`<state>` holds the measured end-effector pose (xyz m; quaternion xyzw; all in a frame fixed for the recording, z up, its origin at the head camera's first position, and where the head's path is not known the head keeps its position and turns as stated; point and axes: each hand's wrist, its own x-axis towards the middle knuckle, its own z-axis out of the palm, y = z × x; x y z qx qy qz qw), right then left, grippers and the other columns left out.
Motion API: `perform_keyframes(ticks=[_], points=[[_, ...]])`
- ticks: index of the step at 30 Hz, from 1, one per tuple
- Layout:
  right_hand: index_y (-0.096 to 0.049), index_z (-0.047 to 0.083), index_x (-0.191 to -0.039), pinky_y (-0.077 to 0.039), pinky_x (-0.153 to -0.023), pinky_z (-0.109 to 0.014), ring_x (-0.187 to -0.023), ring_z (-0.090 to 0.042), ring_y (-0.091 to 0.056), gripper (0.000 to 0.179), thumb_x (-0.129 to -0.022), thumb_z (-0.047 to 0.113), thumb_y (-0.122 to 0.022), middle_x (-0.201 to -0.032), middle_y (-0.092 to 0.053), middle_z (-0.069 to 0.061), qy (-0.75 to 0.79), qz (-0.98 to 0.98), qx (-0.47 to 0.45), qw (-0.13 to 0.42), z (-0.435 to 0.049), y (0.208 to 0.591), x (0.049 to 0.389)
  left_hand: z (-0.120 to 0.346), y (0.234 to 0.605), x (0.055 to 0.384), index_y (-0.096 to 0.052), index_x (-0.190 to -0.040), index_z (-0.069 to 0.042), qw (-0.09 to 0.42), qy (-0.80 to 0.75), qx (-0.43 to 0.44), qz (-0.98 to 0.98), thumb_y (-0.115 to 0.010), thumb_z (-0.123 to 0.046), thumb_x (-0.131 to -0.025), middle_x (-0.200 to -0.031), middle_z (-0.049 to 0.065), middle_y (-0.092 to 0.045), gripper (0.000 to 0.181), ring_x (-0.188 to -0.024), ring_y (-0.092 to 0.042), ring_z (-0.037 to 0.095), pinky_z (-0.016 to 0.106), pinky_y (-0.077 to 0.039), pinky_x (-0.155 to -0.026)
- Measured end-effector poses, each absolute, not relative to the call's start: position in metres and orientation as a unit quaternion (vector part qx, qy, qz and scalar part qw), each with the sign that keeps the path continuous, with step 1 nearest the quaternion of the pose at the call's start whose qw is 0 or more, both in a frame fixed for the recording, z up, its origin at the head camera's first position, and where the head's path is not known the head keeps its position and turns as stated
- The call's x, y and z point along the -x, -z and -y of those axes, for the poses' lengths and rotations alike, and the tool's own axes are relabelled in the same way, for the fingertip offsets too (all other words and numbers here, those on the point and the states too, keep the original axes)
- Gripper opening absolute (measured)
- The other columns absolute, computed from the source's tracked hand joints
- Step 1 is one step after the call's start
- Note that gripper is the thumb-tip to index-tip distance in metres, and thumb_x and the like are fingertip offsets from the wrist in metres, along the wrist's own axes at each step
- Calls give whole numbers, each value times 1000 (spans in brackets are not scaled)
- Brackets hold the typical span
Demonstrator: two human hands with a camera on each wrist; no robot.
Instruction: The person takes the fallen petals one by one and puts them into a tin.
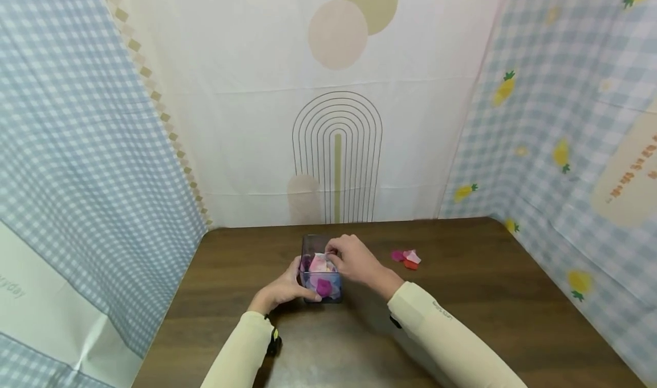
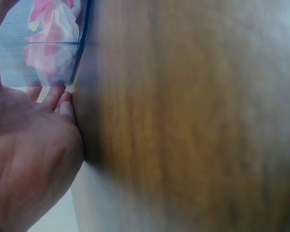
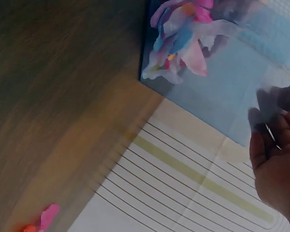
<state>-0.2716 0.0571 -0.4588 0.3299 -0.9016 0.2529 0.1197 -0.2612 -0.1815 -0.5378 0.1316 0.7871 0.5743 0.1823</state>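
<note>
A clear plastic box stands on the table with several petals in it, pink, white, magenta and blue. My left hand grips its left side, thumb across the front near the bottom. In the left wrist view that hand's fingertips lie against the box wall. At the box's top right is my right hand, its fingers bent over the opening. Seen from the right wrist, the right hand is dark and well above the petals; whether it pinches anything is unclear.
A few loose petals, magenta, pale pink and red, lie on the brown wooden table right of the box. A white patterned cloth hangs behind the table, with checked cloths at both sides.
</note>
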Motion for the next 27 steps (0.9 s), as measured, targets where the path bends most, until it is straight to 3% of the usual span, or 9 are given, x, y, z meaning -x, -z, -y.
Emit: perform_keyframes(ticks=[9, 16, 20, 27], points=[[-78, 13, -92, -51, -76, -34, -86, -15, -55, 7, -96, 10, -73, -86, -71, 0, -208, 923, -323, 11, -50, 446, 279, 182, 537, 261, -21, -165, -11, 183, -577, -130, -786, -97, -18, -77, -157, 17, -46, 116, -142, -47, 31, 59, -31, -128], [-80, 11, -97, -52, -92, -47, -95, -17, -57, 5, -95, 12, -76, -90, -74, 0, -218, 924, -313, -13, -48, 447, 280, 181, 539, 262, -22, -164, -10, 183, -577, -129, -786, -97, -17, -76, -157, 17, -46, 116, -139, -49, 30, 57, -34, -126], [-81, 11, -98, -51, -96, -48, -100, -19, -59, 6, -95, 11, -75, -93, -75, -1, -226, 925, -305, -12, -48, 447, 279, 180, 537, 263, -21, -164, -10, 183, -575, -130, -786, -97, -18, -77, -157, 17, -45, 116, -138, -50, 30, 56, -34, -125], [-80, 9, -102, -44, -109, -57, -114, -25, -60, 12, -99, 11, -69, -103, -75, -4, -242, 920, -307, -12, -49, 453, 276, 182, 536, 260, -22, -164, -11, 190, -581, -126, -781, -97, -17, -76, -157, 17, -45, 115, -138, -50, 29, 57, -34, -126]])
